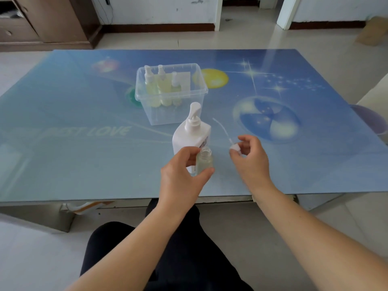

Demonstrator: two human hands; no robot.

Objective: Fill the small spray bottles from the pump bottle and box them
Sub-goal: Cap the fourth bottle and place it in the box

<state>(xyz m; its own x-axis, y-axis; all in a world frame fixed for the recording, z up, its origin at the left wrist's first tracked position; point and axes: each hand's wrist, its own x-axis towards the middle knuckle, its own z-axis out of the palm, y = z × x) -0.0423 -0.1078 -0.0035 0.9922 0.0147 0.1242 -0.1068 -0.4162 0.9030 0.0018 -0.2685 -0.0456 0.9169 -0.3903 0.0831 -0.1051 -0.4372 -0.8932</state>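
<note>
My left hand [184, 175] grips a small clear spray bottle [204, 160] with its top off and pale liquid inside, just in front of the white pump bottle [192, 133]. To its right, my right hand [251, 158] pinches the white spray cap [234, 147], whose thin dip tube [221, 128] points up and to the left. Behind the pump bottle stands a clear plastic box [171, 95] holding three capped spray bottles [162, 85] of yellowish liquid.
Everything sits on a glossy blue printed table [84, 122] whose near edge runs just below my wrists. My dark-clothed knees are under that edge. A wooden cabinet [48, 22] stands at the far left, and a cardboard box [372, 31] lies on the floor at far right.
</note>
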